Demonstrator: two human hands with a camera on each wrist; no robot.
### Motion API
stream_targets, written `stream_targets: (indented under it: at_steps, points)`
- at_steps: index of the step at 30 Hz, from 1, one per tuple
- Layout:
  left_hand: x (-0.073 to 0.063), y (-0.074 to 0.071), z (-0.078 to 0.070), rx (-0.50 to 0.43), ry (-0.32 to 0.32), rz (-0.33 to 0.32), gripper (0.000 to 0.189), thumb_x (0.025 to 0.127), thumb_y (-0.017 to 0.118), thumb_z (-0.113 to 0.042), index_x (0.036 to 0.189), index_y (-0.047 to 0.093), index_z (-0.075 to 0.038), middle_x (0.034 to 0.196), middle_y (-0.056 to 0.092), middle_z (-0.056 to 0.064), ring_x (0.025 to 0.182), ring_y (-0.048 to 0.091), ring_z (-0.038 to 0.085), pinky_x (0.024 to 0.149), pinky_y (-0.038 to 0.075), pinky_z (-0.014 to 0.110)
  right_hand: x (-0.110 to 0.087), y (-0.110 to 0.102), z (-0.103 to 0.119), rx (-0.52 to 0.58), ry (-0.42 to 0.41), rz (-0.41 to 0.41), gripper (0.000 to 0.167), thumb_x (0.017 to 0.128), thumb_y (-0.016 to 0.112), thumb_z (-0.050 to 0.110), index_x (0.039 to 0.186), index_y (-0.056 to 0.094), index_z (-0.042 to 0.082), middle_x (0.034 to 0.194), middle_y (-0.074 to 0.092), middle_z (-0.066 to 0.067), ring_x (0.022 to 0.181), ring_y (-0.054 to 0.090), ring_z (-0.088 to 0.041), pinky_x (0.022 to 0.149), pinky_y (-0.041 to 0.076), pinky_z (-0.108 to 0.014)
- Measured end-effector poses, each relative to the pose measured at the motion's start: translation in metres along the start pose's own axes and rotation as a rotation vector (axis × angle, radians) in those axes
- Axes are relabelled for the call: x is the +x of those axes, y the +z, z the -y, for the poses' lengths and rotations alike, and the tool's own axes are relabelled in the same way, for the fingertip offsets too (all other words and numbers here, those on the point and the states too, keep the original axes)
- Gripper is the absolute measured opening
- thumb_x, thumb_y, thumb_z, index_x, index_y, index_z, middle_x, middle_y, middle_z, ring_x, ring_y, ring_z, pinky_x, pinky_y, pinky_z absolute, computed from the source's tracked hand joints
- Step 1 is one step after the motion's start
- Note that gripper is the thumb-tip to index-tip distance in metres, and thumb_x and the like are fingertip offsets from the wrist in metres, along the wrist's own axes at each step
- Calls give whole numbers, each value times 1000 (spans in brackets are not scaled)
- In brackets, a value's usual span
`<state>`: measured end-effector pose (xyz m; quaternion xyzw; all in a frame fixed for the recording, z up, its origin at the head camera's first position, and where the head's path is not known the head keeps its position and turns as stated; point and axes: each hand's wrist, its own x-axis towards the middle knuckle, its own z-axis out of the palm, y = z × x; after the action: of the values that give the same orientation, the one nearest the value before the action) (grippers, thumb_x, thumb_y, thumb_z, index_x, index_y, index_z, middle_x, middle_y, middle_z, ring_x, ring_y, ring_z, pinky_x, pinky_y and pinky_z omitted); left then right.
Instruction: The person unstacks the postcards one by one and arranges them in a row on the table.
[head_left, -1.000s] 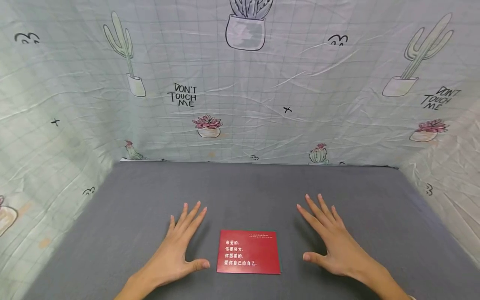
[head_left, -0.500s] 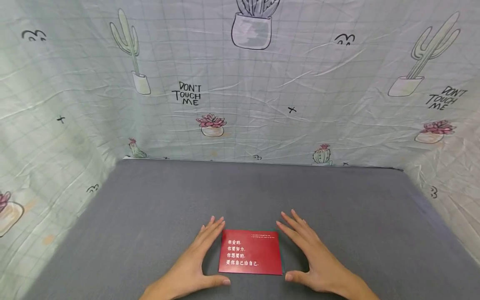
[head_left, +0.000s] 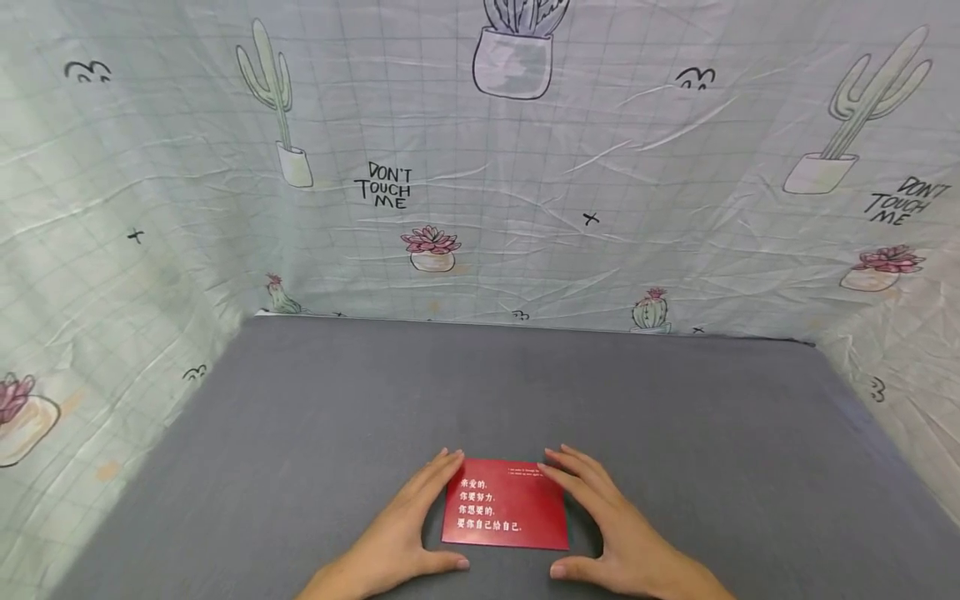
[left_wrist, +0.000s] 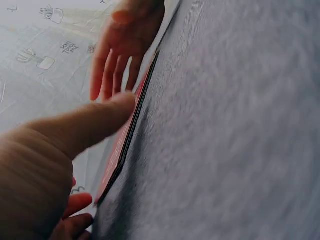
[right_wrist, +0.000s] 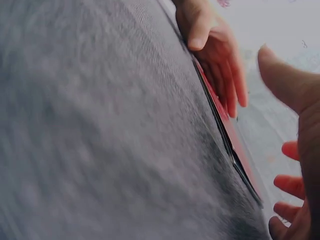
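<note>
Left hand: fingers spread, gripping nothing.
Right hand: likewise, your index overlapping the card.
Card: could skid if you squeeze unevenly.

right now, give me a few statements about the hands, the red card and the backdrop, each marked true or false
1. The red card lies on the grey surface. True.
2. The left hand is at the card's left side. True.
3. The card's lettering is black. False: the lettering is white.
4. The right hand is clenched into a fist. False: its fingers stand apart from its thumb.
5. The backdrop bears cactus drawings. True.
</note>
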<state>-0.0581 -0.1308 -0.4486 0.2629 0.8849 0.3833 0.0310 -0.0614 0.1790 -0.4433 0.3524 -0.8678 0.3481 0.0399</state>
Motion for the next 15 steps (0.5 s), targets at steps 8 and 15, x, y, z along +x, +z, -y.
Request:
stream_targets:
  at_steps: [8,15]
  points:
    - [-1,5,3,82,2,-16,109,66,81,-56,152,27,-17,154,28,-1,140,26,20,101,37,56,-3,6,-2,53,72,51,90,75,77,49,149,33,20,152,28,-3,139,19,-22,94,48,-39]
    - [4,6,2,129,30,-63,100,73,74,-58,150,31,-12,152,33,1,140,27,20,102,37,54,-2,6,-3,-44,8,3,90,74,77,52,147,36,18,150,31,-7,136,24,-26,90,51,-38]
